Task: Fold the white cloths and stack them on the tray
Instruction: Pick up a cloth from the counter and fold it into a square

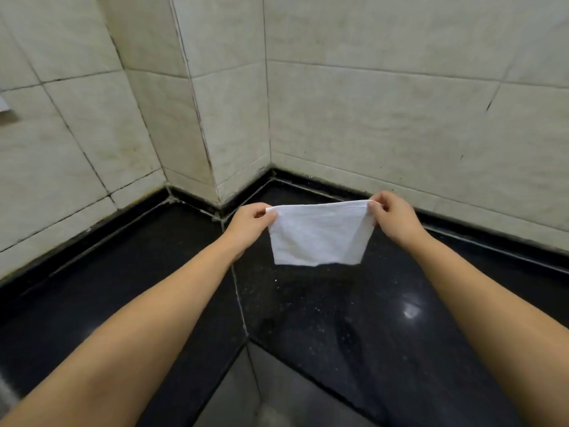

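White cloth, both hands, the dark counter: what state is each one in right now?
White cloth: held up in the air, hanging from its top edge, lower edge free above the counter.
Left hand: fingers pinch the cloth's top left corner.
Right hand: fingers pinch the cloth's top right corner.
Black counter: glossy, with pale specks on it, nothing resting where the cloth hangs.
Tray: not in view.

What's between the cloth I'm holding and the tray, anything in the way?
Cannot say: no tray shows in this view. The cloth hangs in the air over the black counter, its top corners pinched by the left hand and right hand. Nothing visible lies under it.
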A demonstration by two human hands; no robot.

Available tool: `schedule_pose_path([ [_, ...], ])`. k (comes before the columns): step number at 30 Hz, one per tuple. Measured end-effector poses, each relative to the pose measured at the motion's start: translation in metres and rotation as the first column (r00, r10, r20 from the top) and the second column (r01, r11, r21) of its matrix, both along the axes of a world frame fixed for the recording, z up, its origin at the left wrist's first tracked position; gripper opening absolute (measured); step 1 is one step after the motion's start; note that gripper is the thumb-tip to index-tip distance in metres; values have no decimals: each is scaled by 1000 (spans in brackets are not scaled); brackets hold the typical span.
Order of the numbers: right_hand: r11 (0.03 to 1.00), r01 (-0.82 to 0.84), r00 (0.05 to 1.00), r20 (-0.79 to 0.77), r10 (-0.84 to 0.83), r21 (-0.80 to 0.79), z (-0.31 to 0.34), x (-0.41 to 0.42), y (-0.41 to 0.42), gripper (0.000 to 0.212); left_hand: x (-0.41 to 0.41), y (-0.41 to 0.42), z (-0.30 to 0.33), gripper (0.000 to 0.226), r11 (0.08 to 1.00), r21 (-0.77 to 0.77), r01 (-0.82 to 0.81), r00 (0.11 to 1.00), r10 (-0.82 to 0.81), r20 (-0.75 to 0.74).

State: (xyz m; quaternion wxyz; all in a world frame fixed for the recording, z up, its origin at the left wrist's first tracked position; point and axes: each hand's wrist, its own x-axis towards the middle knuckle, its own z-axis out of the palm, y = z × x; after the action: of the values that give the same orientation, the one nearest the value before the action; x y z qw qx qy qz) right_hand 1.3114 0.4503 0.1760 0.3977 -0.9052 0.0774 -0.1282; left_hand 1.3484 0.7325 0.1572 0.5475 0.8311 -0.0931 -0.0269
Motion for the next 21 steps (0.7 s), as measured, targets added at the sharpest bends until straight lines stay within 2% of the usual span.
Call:
schedule_pose_path([
  [3, 992, -109, 987, -115, 116, 64, -21, 13, -10, 14, 13, 3, -9, 10, 999, -17, 29, 998, -29, -56],
  [6, 976, -212, 934, -286, 215, 41, -59, 7, -24, 26, 7, 9, -40, 10, 992, 74, 100, 979, -85, -184],
  [9, 958, -285, 865, -422, 271, 32, -93, -11, -29, 24, -11, 9, -80, 4, 958, 193, 213, 936, -143, -321],
  [12, 934, -354, 762, -566, 315, 43, -122, -35, -36, 18, -35, 4, -111, 8, 921, 241, 305, 869, -165, -466],
  [15, 907, -412, 669, -649, 363, 83, -137, -43, -44, 11, -46, -2, -126, 9, 905, 280, 321, 841, -136, -524],
  [17, 913, -402, 686, -636, 353, 73, -141, -36, -48, 6, -45, -5, -132, 9, 926, 294, 237, 861, -60, -504],
  [21, 963, -265, 794, -555, 249, 53, -144, -3, -47, 7, -25, -12, -139, 10, 923, 378, 71, 915, 90, -393],
])
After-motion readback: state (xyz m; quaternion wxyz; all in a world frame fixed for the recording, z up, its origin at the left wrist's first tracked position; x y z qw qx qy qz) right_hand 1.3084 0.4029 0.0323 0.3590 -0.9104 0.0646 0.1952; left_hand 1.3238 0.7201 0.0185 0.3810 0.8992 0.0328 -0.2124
